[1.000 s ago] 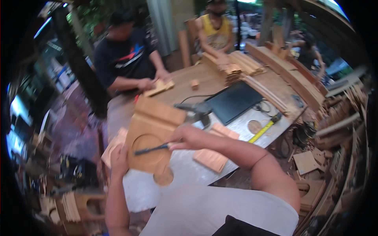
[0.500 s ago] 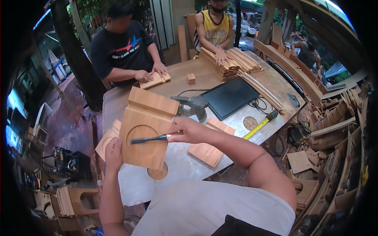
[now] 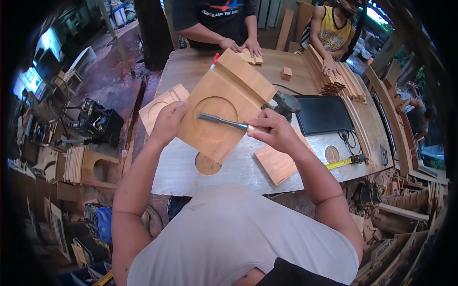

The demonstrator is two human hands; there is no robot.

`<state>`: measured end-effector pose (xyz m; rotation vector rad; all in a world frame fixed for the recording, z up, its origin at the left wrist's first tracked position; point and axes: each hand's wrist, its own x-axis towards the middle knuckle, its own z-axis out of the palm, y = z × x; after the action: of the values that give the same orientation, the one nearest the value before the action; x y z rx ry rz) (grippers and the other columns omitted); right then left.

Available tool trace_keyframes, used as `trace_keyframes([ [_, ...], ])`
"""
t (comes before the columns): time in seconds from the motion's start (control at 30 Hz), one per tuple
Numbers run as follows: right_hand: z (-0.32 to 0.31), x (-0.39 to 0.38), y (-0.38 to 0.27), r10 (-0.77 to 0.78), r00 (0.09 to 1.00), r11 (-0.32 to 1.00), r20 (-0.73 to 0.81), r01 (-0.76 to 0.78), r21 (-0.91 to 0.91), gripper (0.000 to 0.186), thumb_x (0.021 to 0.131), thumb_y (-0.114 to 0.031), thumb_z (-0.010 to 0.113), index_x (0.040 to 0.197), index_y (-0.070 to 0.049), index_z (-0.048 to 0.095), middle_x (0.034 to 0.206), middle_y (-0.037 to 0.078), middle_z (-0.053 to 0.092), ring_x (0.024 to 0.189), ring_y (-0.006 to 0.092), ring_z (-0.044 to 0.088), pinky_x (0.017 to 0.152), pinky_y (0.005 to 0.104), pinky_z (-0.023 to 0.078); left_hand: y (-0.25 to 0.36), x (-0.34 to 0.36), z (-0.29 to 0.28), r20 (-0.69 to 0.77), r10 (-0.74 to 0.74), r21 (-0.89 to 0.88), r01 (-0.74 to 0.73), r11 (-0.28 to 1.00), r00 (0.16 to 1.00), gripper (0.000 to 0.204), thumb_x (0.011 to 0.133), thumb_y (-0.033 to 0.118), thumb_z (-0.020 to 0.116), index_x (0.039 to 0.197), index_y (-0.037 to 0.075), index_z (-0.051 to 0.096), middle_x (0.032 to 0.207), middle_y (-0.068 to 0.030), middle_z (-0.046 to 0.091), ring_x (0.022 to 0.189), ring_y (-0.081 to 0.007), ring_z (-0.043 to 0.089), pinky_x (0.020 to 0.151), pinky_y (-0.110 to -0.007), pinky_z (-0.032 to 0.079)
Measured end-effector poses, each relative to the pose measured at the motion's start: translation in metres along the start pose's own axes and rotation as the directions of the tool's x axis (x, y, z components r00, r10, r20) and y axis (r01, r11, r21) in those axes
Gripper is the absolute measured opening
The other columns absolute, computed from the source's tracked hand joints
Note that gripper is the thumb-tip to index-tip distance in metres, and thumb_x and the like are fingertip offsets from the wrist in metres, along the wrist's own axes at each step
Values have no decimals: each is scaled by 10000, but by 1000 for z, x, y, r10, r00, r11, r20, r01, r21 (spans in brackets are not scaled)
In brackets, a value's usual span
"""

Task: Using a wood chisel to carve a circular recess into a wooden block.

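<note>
- Workbench [image 3: 191,171], pale-topped, crowded with stock: a flat wooden block [image 3: 275,163] lies just right of the held piece, and a round hole [image 3: 207,164] in the bench top shows below that piece's lower corner.
- Power sander [image 3: 285,104], grey, sits behind the right hand, partly hidden by the panel's right edge; beside it lies a dark rectangular mat [image 3: 323,114], with a yellow tape measure [image 3: 344,162] nearer the front edge.
- Second cut panel [image 3: 160,108], also with a circular recess, lies on the bench behind the left hand and is partly covered by it.
- Two other people work at the far side: one presses both hands on a small wooden piece [image 3: 250,57]; the other handles a stack of thin slats [image 3: 329,76]. A small wooden cube [image 3: 286,73] stands between them.
- Wooden panel [image 3: 224,107], light brown, is held tilted above the bench near its middle, one corner pointing down toward the hole. It carries a shallow circular recess in its face and a raised strip along its upper right edge.
- Left hand [image 3: 167,124]: fingers wrapped over the panel's left edge, gripping it.
- Right hand [image 3: 272,131]: fingers clenched around the handle of a chisel [image 3: 223,121], whose metal blade lies across the circular recess, tip pointing left.
</note>
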<state>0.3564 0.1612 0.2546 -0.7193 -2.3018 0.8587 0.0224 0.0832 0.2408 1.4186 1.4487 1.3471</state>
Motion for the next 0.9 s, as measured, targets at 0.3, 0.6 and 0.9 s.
trace_keyframes([
  [0.3, 14, -4, -11, 2, 997, 1000, -71, -4, -21, 353, 839, -236, 826, 1174, -145, 767, 829, 47, 557, 716, 179, 561, 652, 307, 459, 9, -4, 1, 18, -7, -7, 7, 1000, 1000, 375, 1073, 319, 503, 917, 11, 651, 777, 39, 593, 723, -37, 507, 652, -244, 424],
  [0.6, 12, -4, -10, 28, 997, 999, -66, -31, -32, 343, 847, -226, 819, 1171, -128, 764, 830, 63, 579, 730, 187, 572, 654, 311, 453, 8, -1, 1, 6, 80, 86, -80, 993, 997, 404, 1073, 341, 500, 845, 23, 599, 725, 58, 516, 678, -36, 439, 610, -249, 380],
  [0.9, -18, -1, -5, -12, 990, 996, 140, 23, -81, 359, 784, -194, 852, 1126, -120, 775, 816, 78, 583, 755, 226, 592, 679, 343, 462, 11, -4, -11, 0, 49, 42, -49, 998, 999, 404, 1068, 340, 510, 851, 15, 613, 717, 49, 543, 677, -46, 466, 618, -256, 396],
])
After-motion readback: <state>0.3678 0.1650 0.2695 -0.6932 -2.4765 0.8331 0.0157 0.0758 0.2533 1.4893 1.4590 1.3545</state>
